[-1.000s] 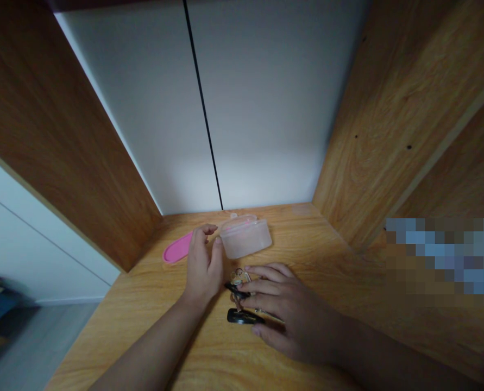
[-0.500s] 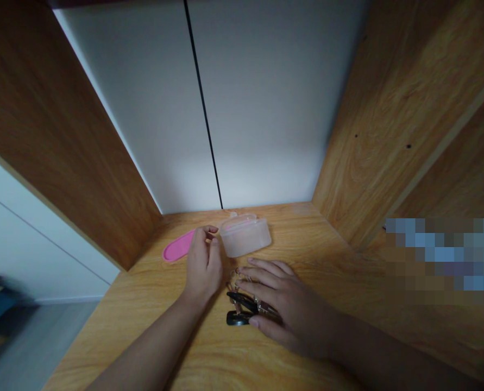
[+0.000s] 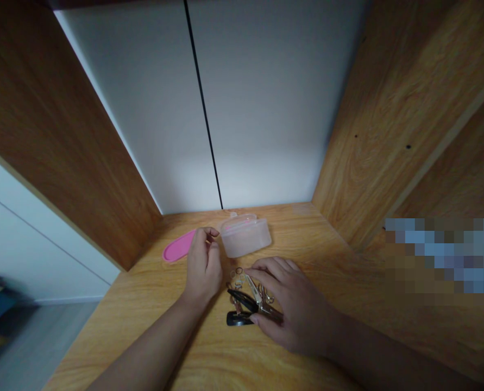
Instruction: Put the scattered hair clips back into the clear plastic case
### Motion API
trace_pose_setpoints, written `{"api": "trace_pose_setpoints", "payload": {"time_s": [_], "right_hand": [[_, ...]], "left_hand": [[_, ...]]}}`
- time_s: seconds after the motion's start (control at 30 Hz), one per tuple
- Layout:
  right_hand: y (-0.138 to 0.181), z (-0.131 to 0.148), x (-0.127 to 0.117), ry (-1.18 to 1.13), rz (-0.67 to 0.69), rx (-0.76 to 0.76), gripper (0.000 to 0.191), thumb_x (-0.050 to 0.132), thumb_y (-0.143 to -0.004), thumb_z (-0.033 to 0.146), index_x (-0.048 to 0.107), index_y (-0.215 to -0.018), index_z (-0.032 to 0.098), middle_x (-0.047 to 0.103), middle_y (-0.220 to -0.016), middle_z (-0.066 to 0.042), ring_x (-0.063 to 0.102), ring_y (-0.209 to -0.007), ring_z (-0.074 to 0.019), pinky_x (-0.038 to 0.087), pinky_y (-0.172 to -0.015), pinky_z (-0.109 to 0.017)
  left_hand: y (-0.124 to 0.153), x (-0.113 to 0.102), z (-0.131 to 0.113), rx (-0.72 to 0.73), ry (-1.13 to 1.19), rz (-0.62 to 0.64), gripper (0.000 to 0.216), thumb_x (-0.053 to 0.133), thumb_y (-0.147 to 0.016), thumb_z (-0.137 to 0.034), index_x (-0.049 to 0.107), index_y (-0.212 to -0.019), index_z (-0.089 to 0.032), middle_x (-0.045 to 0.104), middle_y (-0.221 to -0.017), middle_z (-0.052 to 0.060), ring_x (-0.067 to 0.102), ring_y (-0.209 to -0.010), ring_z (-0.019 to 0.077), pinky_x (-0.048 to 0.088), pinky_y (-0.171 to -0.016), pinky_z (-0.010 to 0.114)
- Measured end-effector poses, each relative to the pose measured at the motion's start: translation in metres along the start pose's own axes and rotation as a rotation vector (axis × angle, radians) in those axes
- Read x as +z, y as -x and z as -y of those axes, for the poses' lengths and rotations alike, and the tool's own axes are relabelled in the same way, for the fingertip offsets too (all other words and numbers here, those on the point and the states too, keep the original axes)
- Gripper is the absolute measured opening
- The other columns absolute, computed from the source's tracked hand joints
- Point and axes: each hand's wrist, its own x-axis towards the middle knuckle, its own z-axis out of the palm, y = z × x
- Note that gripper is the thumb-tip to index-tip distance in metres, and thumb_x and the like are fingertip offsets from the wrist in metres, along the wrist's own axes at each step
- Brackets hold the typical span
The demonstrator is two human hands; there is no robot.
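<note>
The left hand [image 3: 203, 265] is held upright with fingers curled toward the thumb; the right hand [image 3: 287, 304] is laid palm-down, fingers bent.

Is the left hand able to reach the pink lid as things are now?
Probably yes. The left hand rests on the table just beside the pink lid, and nothing lies between them; the box stands on its other side.
</note>
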Motion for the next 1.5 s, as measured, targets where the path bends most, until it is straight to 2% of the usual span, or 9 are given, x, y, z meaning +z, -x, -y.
{"api": "trace_pose_setpoints", "payload": {"time_s": [0.1,0.2,0.47,0.57,0.7,0.87,1.1,1.27,1.5], "right_hand": [[0.000,0.000,0.001,0.003,-0.016,0.021,0.046,0.072,-0.073,0.027,0.064,-0.118,0.020,0.061,-0.116,-0.011,0.052,-0.108,-0.0297,0.041,-0.097,-0.045],[-0.001,-0.001,0.002,0.001,-0.016,0.025,0.039,0.070,-0.076,0.024,0.065,-0.114,0.020,0.061,-0.110,-0.009,0.052,-0.105,-0.0286,0.042,-0.094,-0.044],[0.001,-0.004,0.003,-0.023,0.033,-0.028,0.029,0.067,-0.083,0.021,0.065,-0.113,0.021,0.063,-0.111,-0.007,0.054,-0.103,-0.0252,0.041,-0.092,-0.041],[0.001,-0.006,0.003,-0.041,0.029,-0.047,0.029,0.064,-0.085,0.018,0.064,-0.115,0.022,0.065,-0.109,-0.006,0.055,-0.102,-0.0241,0.041,-0.091,-0.040],[0.000,-0.007,0.004,-0.038,0.008,-0.073,0.033,0.060,-0.087,0.014,0.063,-0.119,0.023,0.067,-0.104,-0.005,0.056,-0.096,-0.0231,0.042,-0.087,-0.038],[-0.001,-0.008,0.005,-0.058,-0.021,-0.089,0.023,0.056,-0.091,0.013,0.068,-0.109,0.022,0.069,-0.097,-0.005,0.059,-0.091,-0.0213,0.044,-0.082,-0.036],[-0.002,-0.018,0.009,-0.134,-0.189,-0.099,0.024,0.054,-0.094,0.011,0.069,-0.109,0.021,0.074,-0.097,-0.005,0.065,-0.090,-0.0199,0.049,-0.082,-0.034],[-0.004,-0.019,0.004,-0.156,-0.301,-0.088,0.018,0.054,-0.096,0.013,0.069,-0.102,0.020,0.075,-0.093,-0.005,0.067,-0.085,-0.0190,0.051,-0.078,-0.033],[-0.004,-0.016,0.001,-0.175,-0.375,-0.086,0.016,0.055,-0.096,0.016,0.069,-0.102,0.022,0.076,-0.093,-0.005,0.070,-0.085,-0.0185,0.054,-0.078,-0.032]], "left_hand": [[0.001,-0.002,-0.002,0.056,0.006,-0.015,0.012,0.041,-0.089,-0.015,0.052,-0.091,-0.021,0.055,-0.084,0.002,0.053,-0.080,0.0210,0.042,-0.072,0.032],[0.003,-0.005,-0.006,0.167,0.023,0.010,0.012,0.041,-0.091,-0.015,0.049,-0.084,-0.021,0.052,-0.080,0.002,0.051,-0.077,0.0207,0.039,-0.070,0.033],[0.007,-0.006,-0.015,0.563,0.103,0.308,0.010,0.050,-0.080,-0.011,0.052,-0.077,-0.020,0.054,-0.070,0.004,0.049,-0.068,0.0198,0.036,-0.063,0.034],[0.009,-0.003,-0.016,0.637,0.104,0.371,0.011,0.051,-0.075,-0.010,0.052,-0.075,-0.021,0.055,-0.063,0.002,0.047,-0.059,0.0177,0.034,-0.058,0.032],[0.010,-0.003,-0.017,0.629,0.097,0.399,0.013,0.051,-0.072,-0.009,0.052,-0.074,-0.021,0.056,-0.060,0.002,0.048,-0.056,0.0168,0.035,-0.055,0.030],[0.010,-0.005,-0.017,0.572,0.056,0.380,0.014,0.050,-0.072,-0.008,0.053,-0.072,-0.022,0.058,-0.060,0.002,0.051,-0.055,0.0172,0.037,-0.055,0.030],[0.010,-0.006,-0.010,0.515,0.067,0.389,0.016,0.049,-0.078,-0.007,0.058,-0.076,-0.021,0.062,-0.065,0.004,0.055,-0.061,0.0184,0.041,-0.060,0.031],[0.008,-0.005,-0.017,0.556,-0.001,0.455,0.009,0.053,-0.086,-0.018,0.061,-0.082,-0.020,0.063,-0.070,0.006,0.058,-0.066,0.0196,0.042,-0.062,0.032],[0.008,-0.004,-0.019,0.609,-0.114,0.477,0.024,0.046,-0.094,-0.021,0.048,-0.070,-0.022,0.052,-0.060,0.002,0.049,-0.057,0.0179,0.035,-0.057,0.032]]}}
